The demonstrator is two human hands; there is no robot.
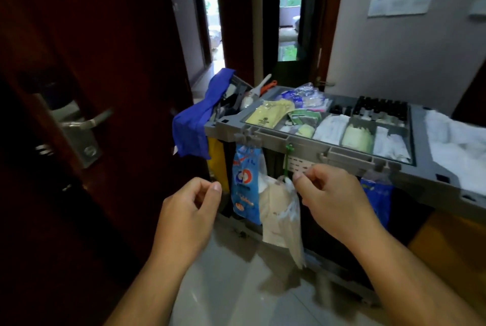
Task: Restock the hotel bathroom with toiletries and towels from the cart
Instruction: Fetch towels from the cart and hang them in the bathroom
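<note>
The grey moulded-plastic housekeeping cart (276, 133) stood in the corridor just beside a dark wooden door (118, 63), presumably parked there so supplies stayed within reach of the room. Its divided top tray kept the toiletries sorted by kind. There were pale yellow flat sachets (265, 115) at the left, soft white folded packets (331, 128) in the middle and rows of small dark capped bottles (381, 110) at the back. Crumpled white towels (457, 141) lay heaped at the cart's right end. A limp royal-blue cloth (194, 126) was draped over its left corner. From the front rail hung a glossy blue printed plastic bag (244, 183) and, on a thin green hook (288, 157), a flimsy clear plastic bag (281, 220) with beige contents (hung low, likely to keep the tray free).

The left hand (189, 207) hovered in front of the cart, fingers loosely curled, thumb against forefinger, holding nothing visible. The right hand (331, 194) was curled just beside the top of the clear bag; whether it pinched the film or only came close could not be told. Neither hand carried a toiletry or a towel, so the restocking looked to be at the picking stage.
</note>
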